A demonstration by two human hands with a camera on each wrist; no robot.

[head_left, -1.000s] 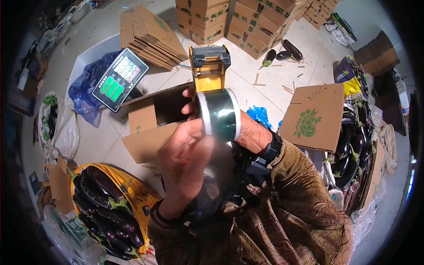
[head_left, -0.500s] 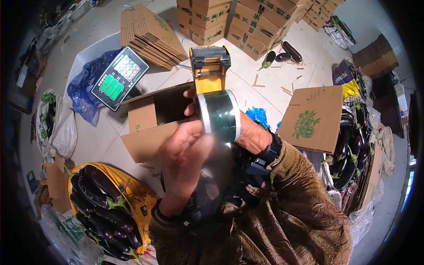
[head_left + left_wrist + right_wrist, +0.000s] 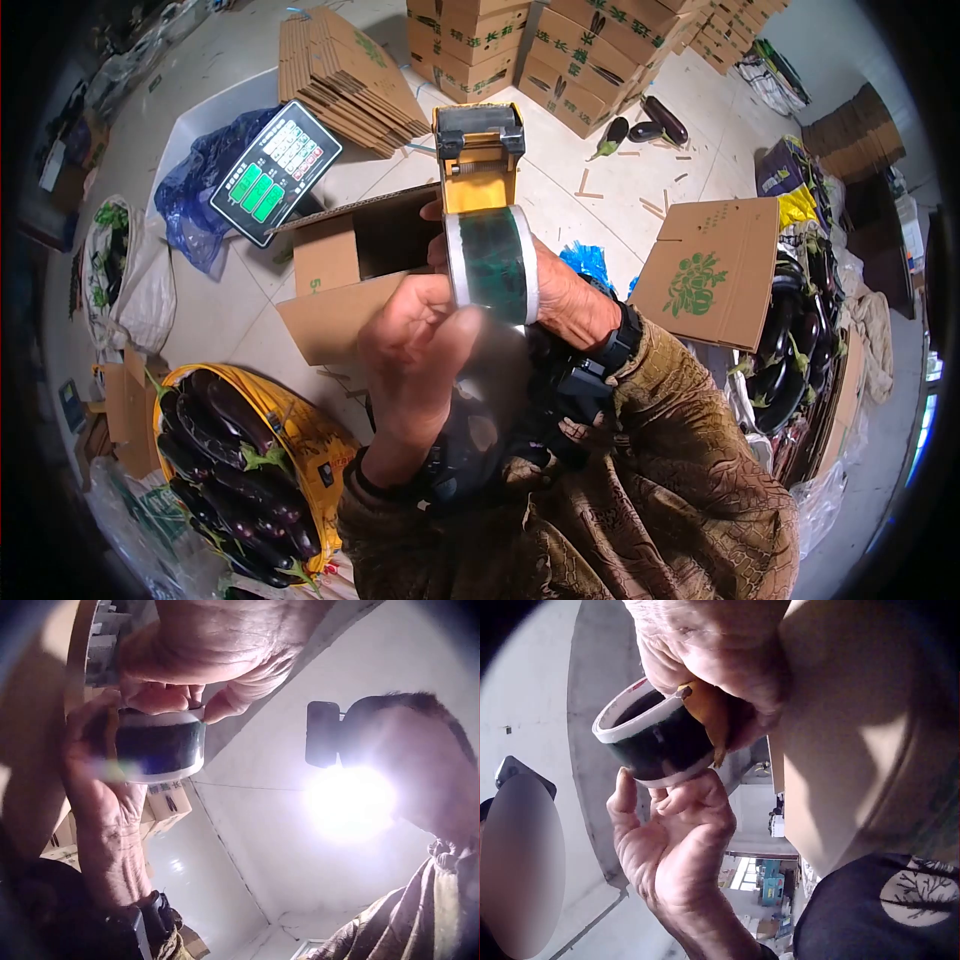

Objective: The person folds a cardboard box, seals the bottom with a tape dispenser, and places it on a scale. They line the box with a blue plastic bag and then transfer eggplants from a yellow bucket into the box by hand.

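Note:
A roll of dark green tape point(image 3: 492, 258) with pale edges sits on a yellow tape dispenser point(image 3: 480, 187), whose black-ended head points away from me. My right hand point(image 3: 572, 302) grips the dispenser from behind and the right; the roll covers part of its fingers. At the roll's left edge is my left hand point(image 3: 405, 365), its fingers curled and its thumb against the rim. The left wrist view shows that thumb and the fingers pinching the edge of the tape roll point(image 3: 161, 746). Below the hands, an open cardboard box point(image 3: 325, 262) stands on the floor.
A scale display point(image 3: 275, 172) stands left of the box, near flat cartons point(image 3: 345, 85). Eggplants fill a yellow bag point(image 3: 305, 440) at lower left, and more eggplants point(image 3: 800, 335) lie at right beside a carton point(image 3: 705, 270). Stacked boxes point(image 3: 470, 45) stand at the back.
The tape roll has turned a little and shifted slightly left in the hands, and the glare on it has faded. Both hands keep nearly the same hold.

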